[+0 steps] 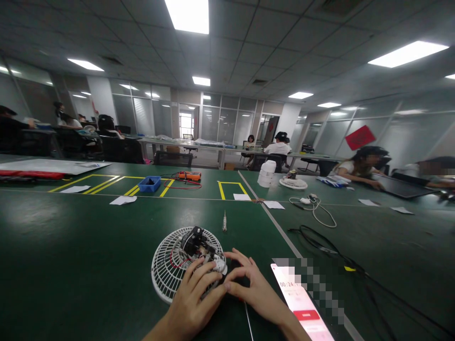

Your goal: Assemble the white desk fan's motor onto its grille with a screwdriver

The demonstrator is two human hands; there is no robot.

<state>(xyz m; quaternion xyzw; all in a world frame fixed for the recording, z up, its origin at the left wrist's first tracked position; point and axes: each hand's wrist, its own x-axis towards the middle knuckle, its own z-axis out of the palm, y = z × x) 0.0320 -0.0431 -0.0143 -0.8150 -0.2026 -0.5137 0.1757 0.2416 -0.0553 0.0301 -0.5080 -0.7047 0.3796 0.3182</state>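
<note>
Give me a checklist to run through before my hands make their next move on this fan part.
1. Grille resting on the green table: ok.
2. Left hand at the motor assembly: ok, its fingers reach over the near side.
3. Right hand grip secure: cannot tell, thumb and forefinger come together, but anything between them is hidden.
4. Red wire tucked away: not ok, it loops loosely over the grille.
5. Screwdriver apart from both hands: ok, it lies on the table just beyond the grille.
</note>
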